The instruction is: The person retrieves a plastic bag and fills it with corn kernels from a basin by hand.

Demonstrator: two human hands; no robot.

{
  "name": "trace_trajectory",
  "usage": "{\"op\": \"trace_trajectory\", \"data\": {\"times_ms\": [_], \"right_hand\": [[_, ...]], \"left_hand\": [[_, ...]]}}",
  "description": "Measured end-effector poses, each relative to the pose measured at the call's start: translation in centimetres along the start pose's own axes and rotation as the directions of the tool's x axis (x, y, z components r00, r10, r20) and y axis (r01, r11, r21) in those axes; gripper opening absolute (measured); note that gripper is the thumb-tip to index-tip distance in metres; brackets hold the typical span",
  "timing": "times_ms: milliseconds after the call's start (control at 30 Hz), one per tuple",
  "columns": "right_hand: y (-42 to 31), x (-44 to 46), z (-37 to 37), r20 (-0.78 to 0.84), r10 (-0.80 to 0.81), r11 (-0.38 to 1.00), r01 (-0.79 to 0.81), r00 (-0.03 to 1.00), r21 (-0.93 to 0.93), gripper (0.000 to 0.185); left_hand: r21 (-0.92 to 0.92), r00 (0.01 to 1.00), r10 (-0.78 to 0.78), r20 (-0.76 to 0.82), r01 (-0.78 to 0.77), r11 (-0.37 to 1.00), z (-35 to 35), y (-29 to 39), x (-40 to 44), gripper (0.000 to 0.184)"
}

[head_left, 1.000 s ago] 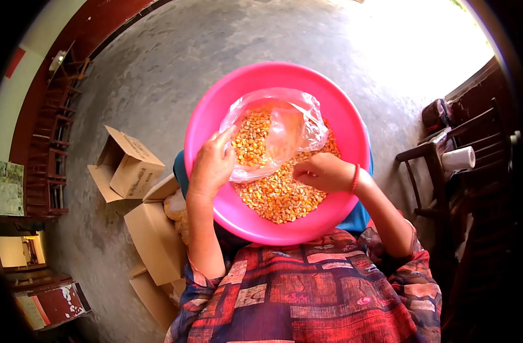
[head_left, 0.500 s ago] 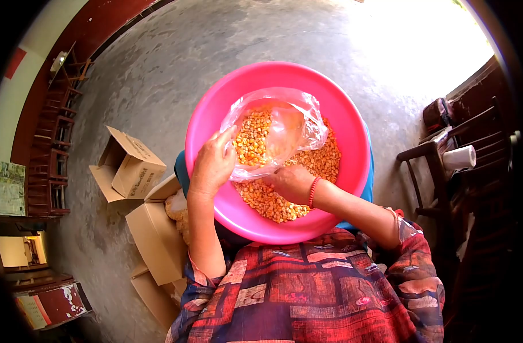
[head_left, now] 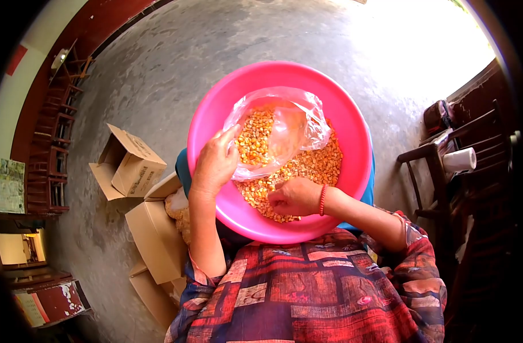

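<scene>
A pink plastic basin (head_left: 238,86) rests on my lap with loose corn kernels (head_left: 324,163) in its bottom. Inside it lies a clear plastic bag (head_left: 310,108), its mouth spread wide and more kernels showing within. My left hand (head_left: 214,163) grips the bag's left edge between thumb and fingers. Over the loose kernels, just below the bag, hovers my right hand (head_left: 298,197), a red beaded bracelet on its wrist. Its fingers are curled together, and whatever they may hold is hidden.
Open cardboard boxes (head_left: 156,240) stand on the concrete floor at my left, with a filled bag (head_left: 178,214) beside them. To the right is a wooden chair (head_left: 433,166) bearing a white paper roll (head_left: 460,159). Several wooden chairs (head_left: 54,143) line the left wall.
My right hand has drawn away from the bag's lower edge, toward me and slightly right, its fingers now curled over the loose kernels. My left hand keeps its hold on the bag.
</scene>
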State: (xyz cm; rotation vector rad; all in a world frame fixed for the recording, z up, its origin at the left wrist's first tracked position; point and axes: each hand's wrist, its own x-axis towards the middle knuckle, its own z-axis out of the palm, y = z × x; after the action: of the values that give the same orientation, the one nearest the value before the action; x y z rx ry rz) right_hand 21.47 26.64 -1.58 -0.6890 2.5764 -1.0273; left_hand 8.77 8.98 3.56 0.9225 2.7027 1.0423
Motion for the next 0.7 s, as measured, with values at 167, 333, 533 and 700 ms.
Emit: {"op": "trace_trajectory", "data": {"times_ms": [167, 333, 533, 700], "right_hand": [[0.2, 0.0, 0.6, 0.074, -0.088, 0.990, 0.080, 0.993, 0.116, 0.013], [0.6, 0.1, 0.4, 0.103, -0.052, 0.975, 0.028, 0.993, 0.218, 0.011], [0.7, 0.1, -0.5, 0.223, -0.111, 0.960, 0.046, 0.968, 0.275, 0.010], [0.9, 0.4, -0.2, 0.238, -0.077, 0.966, 0.014, 0.968, 0.257, 0.009]], "left_hand": [[0.005, 1.000, 0.003, 0.001, -0.003, 1.000, 0.0, 0.0, 0.0, 0.038], [0.021, 1.000, 0.006, 0.012, -0.006, 1.000, 0.0, 0.2, 0.1, 0.040], [-0.034, 0.993, -0.101, 0.069, 0.103, 0.994, -0.3, 1.0, 0.1, 0.040], [-0.012, 0.997, -0.040, 0.061, 0.040, 0.999, -0.1, 0.5, 0.2, 0.040]]}}
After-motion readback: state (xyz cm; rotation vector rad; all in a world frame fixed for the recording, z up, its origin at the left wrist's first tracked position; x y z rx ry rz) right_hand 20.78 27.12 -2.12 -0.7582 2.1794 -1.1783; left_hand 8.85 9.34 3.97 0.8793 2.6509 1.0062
